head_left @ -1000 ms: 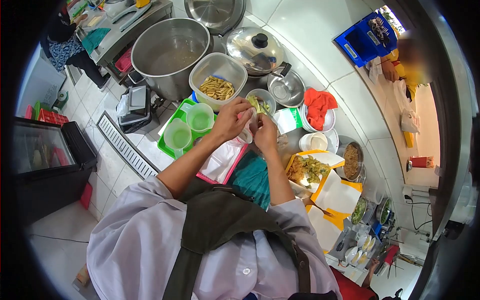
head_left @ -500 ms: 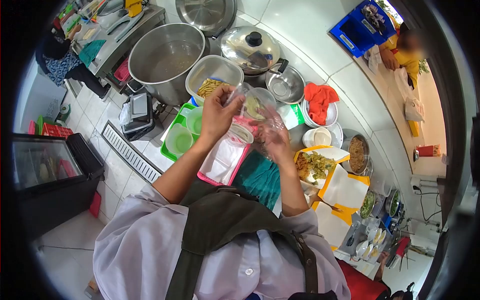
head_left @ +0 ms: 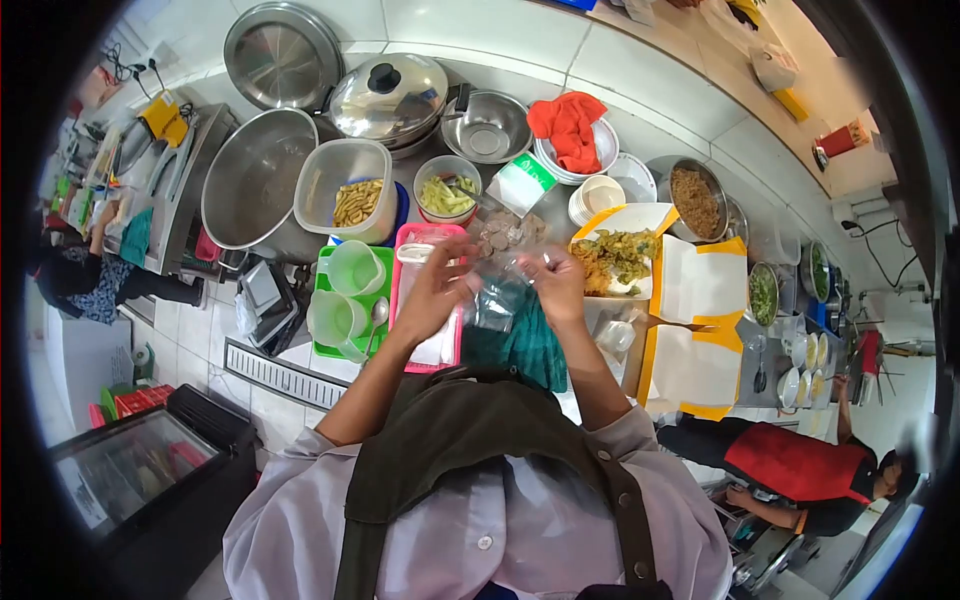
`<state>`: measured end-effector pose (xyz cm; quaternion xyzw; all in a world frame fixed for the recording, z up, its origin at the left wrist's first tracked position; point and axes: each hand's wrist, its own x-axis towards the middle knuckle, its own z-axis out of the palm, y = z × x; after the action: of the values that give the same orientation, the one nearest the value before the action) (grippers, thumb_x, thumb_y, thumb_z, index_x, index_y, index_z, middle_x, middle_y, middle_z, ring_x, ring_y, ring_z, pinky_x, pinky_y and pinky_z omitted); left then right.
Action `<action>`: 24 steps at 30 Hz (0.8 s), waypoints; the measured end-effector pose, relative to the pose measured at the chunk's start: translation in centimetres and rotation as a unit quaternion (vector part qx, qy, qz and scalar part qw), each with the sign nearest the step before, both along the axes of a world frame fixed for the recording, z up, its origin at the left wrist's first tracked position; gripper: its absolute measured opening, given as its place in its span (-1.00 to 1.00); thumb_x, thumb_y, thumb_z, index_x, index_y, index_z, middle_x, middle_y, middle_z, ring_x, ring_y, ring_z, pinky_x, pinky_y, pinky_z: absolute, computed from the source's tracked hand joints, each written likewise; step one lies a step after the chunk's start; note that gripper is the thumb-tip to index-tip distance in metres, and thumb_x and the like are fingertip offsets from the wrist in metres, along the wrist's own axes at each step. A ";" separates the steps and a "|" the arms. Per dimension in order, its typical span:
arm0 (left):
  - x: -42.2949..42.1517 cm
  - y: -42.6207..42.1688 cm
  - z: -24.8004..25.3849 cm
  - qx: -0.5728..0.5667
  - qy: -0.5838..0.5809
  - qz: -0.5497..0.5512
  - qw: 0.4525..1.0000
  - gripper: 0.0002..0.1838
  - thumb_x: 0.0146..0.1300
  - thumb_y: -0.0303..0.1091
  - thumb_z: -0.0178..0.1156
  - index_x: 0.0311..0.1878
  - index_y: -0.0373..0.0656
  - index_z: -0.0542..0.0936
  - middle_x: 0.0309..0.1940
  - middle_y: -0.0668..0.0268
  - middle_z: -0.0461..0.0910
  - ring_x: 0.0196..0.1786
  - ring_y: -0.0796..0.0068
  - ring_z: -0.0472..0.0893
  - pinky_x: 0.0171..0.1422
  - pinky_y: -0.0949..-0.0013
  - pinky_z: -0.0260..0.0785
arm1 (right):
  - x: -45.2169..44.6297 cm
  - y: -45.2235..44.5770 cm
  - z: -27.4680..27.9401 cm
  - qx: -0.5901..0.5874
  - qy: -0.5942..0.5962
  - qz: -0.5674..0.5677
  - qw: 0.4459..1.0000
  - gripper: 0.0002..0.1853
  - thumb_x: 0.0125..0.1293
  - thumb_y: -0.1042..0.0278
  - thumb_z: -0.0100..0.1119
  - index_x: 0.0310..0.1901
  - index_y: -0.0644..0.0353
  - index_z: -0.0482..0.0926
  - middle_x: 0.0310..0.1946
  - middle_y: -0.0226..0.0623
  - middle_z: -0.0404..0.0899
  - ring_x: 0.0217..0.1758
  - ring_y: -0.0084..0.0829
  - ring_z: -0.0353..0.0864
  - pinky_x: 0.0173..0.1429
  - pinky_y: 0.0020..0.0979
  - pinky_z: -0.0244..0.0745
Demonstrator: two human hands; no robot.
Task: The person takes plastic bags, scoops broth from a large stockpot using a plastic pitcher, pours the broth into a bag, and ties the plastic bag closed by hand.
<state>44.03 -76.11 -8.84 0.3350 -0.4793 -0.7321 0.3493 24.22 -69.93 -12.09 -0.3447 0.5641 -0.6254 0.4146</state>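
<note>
A thin, clear plastic bag (head_left: 494, 306) is stretched between my two hands, above a teal cloth (head_left: 522, 345). My left hand (head_left: 434, 292) has its curled fingers on the bag's left side, over the pink tray (head_left: 408, 355) of white papers. On the other side, my right hand (head_left: 557, 284) pinches the bag's upper edge between thumb and finger. Just beyond the hands lie clear plastic packets (head_left: 508, 232) whose contents I cannot make out. To the right, an open takeaway box (head_left: 697, 290) with a yellow edge holds yellowish food and a wooden fork (head_left: 683, 324).
A green tray (head_left: 326, 262) with green cups stands left, near a tub of yellow sticks (head_left: 357, 203) and a large pot (head_left: 235, 205). A lidded pan (head_left: 385, 105), a metal bowl (head_left: 483, 130) and a red cloth (head_left: 568, 130) line the wall. Co-workers stand at both sides.
My hands have come lower and closer to my body with the clear bag, now over the teal cloth. The view has turned right, bringing a co-worker in red and black into sight.
</note>
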 end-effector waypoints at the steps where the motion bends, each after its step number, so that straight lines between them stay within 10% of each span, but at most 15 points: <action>1: -0.4 0.6 0.1 -0.112 -0.055 -0.051 0.991 -0.44 0.23 -0.26 0.30 0.24 -0.22 0.37 0.09 0.25 0.52 0.08 0.43 0.52 0.09 0.37 0.39 | -0.1 0.3 -0.4 0.012 0.024 0.063 0.998 -0.80 0.18 0.37 0.40 -0.45 0.24 0.57 -0.53 -0.47 0.53 -0.45 -0.73 0.40 -0.37 -0.59 0.30; 4: -1.3 1.7 -2.0 -0.207 -0.104 -0.103 0.967 -0.56 0.20 -0.35 0.31 0.13 -0.23 0.50 -0.06 0.24 0.58 -0.02 0.48 0.57 0.04 0.44 0.39 | 0.6 1.6 0.7 0.032 0.019 0.193 0.980 -0.80 0.20 0.40 0.38 -0.47 0.21 0.53 -0.56 -0.52 0.47 -0.44 -0.74 0.38 -0.38 -0.59 0.28; 8: -2.2 3.0 -5.7 -0.050 -0.166 -0.122 0.977 -0.77 0.31 -0.24 0.23 -0.14 -0.21 0.68 -0.53 0.37 0.58 -0.45 0.58 0.57 -0.34 0.41 0.44 | -2.7 4.6 -1.1 0.141 -0.084 0.174 0.971 -0.86 0.26 0.46 0.26 -0.44 0.13 0.51 -0.54 -0.55 0.42 -0.51 -0.75 0.27 -0.48 -0.60 0.16; 14: -5.4 3.5 -9.7 -0.209 -0.367 -0.142 0.895 -0.46 0.25 -0.29 0.17 0.25 -0.21 0.27 -0.57 0.17 0.61 -0.45 0.16 0.66 -0.35 0.16 0.48 | -6.8 8.9 -0.4 0.104 -0.152 -0.016 0.983 -0.84 0.32 0.35 0.22 -0.39 0.03 0.44 -0.53 -0.60 0.37 -0.56 -0.74 0.30 -0.53 -0.60 0.16; 16: -7.7 3.6 -9.4 -0.082 -0.292 -0.114 0.946 -0.39 0.24 -0.28 0.19 0.27 -0.26 0.19 -0.52 0.14 0.62 -0.50 0.13 0.64 -0.33 0.05 0.47 | -6.8 9.4 0.1 0.051 -0.151 -0.084 0.984 -0.88 0.33 0.36 0.21 -0.32 0.01 0.45 -0.51 -0.60 0.40 -0.54 -0.72 0.36 -0.51 -0.62 0.21; 17: -8.3 3.4 -9.0 -0.101 -0.269 -0.135 0.948 -0.22 0.22 -0.22 0.23 0.36 -0.35 0.06 -0.11 -0.13 0.59 -0.12 -0.01 0.66 0.03 0.03 0.47 | -6.3 9.6 0.5 0.032 -0.163 -0.118 0.979 -0.90 0.32 0.36 0.22 -0.25 0.00 0.47 -0.47 -0.58 0.45 -0.53 -0.69 0.38 -0.48 -0.63 0.26; 19: -9.5 3.7 -10.4 -0.280 -0.248 -0.137 0.917 0.11 0.16 -0.08 0.32 0.48 -0.36 -0.23 0.49 -0.19 -0.23 0.56 -0.09 -0.23 0.56 0.06 -0.23 | -5.8 9.9 0.0 -0.005 -0.204 -0.144 0.968 -0.87 0.32 0.31 0.25 -0.19 0.05 0.50 -0.44 -0.52 0.48 -0.51 -0.63 0.46 -0.48 -0.58 0.33; 20: -9.9 4.3 -7.7 -0.416 -0.316 -0.105 0.846 0.09 0.15 -0.09 0.33 0.50 -0.31 -0.18 0.50 -0.14 -0.23 0.55 -0.09 -0.19 0.55 0.00 -0.20 | -5.6 10.0 -0.2 -0.020 -0.197 -0.146 0.969 -0.86 0.32 0.28 0.25 -0.18 0.07 0.51 -0.45 -0.49 0.49 -0.53 -0.60 0.48 -0.50 -0.55 0.35; 24: -10.3 5.6 -2.2 -0.445 -0.186 -0.118 0.868 -0.08 0.12 -0.14 0.37 0.45 -0.22 0.11 0.50 -0.03 -0.13 0.53 0.03 -0.02 0.49 0.05 -0.02 | -3.8 9.2 1.0 -0.055 -0.272 -0.165 0.946 -0.87 0.35 0.29 0.20 -0.23 0.13 0.51 -0.51 -0.47 0.50 -0.55 -0.62 0.49 -0.53 -0.59 0.36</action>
<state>33.77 -70.51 -11.00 0.2148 -0.8463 -0.4011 0.2769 20.41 -60.72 -11.09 -0.0860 0.4432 -0.7852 0.4238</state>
